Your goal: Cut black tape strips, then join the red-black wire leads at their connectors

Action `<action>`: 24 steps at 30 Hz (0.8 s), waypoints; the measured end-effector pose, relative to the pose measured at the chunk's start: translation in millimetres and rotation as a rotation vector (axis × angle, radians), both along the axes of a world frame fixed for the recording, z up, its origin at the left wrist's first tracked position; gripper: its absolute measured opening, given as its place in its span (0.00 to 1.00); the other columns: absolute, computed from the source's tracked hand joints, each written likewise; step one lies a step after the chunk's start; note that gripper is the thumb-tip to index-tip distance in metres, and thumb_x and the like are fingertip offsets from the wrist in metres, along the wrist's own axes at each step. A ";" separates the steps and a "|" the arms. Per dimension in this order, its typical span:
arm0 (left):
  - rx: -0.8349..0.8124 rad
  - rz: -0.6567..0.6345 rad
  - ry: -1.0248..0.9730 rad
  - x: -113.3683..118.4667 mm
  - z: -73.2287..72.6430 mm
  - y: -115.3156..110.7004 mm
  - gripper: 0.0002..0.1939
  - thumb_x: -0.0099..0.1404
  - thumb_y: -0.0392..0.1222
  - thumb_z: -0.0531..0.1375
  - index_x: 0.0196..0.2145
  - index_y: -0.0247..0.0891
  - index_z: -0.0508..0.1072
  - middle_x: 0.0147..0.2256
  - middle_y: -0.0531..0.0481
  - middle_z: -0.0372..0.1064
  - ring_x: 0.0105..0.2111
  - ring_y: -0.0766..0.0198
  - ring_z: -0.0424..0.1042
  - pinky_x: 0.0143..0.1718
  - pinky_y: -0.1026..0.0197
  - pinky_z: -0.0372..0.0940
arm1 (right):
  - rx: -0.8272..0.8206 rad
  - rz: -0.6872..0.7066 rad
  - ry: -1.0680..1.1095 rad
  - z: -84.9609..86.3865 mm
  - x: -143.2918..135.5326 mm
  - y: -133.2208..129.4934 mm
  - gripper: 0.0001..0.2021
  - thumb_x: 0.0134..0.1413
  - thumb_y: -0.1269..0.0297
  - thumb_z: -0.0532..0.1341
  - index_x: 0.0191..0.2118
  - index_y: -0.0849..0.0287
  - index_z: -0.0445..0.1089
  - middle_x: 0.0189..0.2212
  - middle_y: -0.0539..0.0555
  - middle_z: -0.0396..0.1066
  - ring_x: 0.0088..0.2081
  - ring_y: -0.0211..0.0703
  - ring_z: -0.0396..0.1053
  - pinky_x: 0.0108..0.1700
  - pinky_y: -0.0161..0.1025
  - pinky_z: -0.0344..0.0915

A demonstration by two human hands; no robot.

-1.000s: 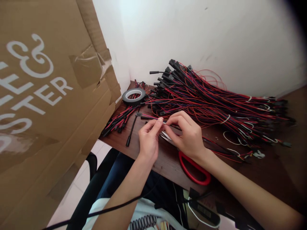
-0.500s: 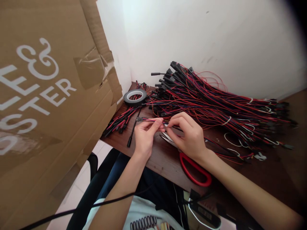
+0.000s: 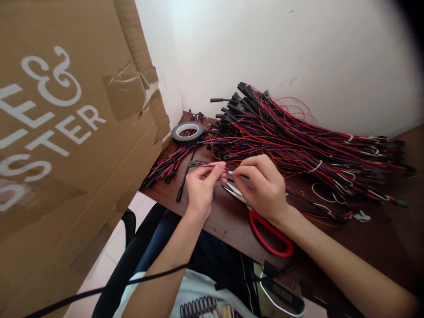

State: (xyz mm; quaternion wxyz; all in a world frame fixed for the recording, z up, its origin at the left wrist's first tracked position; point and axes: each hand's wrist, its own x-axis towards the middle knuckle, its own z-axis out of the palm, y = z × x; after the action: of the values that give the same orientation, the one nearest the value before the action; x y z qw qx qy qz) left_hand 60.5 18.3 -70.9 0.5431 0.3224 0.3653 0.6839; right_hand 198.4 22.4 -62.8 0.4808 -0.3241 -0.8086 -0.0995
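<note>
My left hand (image 3: 202,183) pinches a thin wire harness (image 3: 207,164) of red and dark wires, with a black connector at its left end. Just to the right, my right hand (image 3: 260,185) has thumb and forefinger pressed together on the same harness; the exact spot between the fingertips is too small to make out. Below my right hand lies a pair of scissors (image 3: 270,236) with red handles, its blades pointing left and partly apart. Behind both hands spreads a big pile of red and black wire harnesses (image 3: 281,132).
A roll of black tape (image 3: 187,132) sits at the table's back left, beside short cut cables (image 3: 167,165). A large cardboard box (image 3: 82,145) stands close on the left. The white wall (image 3: 281,48) bounds the back. A black cable (image 3: 112,287) crosses low in front.
My right hand has shifted very slightly right, away from my left hand. Both hands keep their pinch, and the view has tilted a little.
</note>
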 end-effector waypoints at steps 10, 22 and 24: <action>-0.032 -0.008 -0.013 1.4 0.1 -1.4 0.11 0.48 0.43 0.73 0.27 0.34 0.82 0.25 0.47 0.76 0.23 0.68 0.72 0.25 0.67 0.68 | 0.018 -0.006 0.001 1.5 -1.4 -1.3 0.07 0.56 0.74 0.62 0.34 0.54 0.68 0.31 0.53 0.67 0.33 0.43 0.64 0.32 0.40 0.64; -0.080 -0.002 -0.022 1.3 -0.9 0.2 0.10 0.47 0.42 0.73 0.26 0.33 0.81 0.25 0.48 0.75 0.23 0.70 0.71 0.25 0.67 0.67 | 0.105 -0.078 -0.050 -7.7 2.1 0.1 0.08 0.54 0.75 0.63 0.32 0.53 0.74 0.37 0.54 0.68 0.36 0.44 0.66 0.32 0.40 0.66; -0.088 0.001 -0.027 1.4 -1.1 0.5 0.11 0.46 0.42 0.73 0.26 0.33 0.81 0.25 0.48 0.76 0.22 0.70 0.71 0.26 0.67 0.67 | 0.129 -0.094 -0.065 -6.8 1.1 0.0 0.08 0.54 0.75 0.63 0.32 0.53 0.74 0.36 0.54 0.68 0.36 0.43 0.66 0.32 0.39 0.67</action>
State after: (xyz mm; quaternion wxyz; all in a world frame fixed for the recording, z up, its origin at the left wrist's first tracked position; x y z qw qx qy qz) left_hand 61.9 18.7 -72.0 0.5612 0.2888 0.3879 0.6717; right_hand 199.4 22.4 -69.6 0.4688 -0.3268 -0.7997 -0.1843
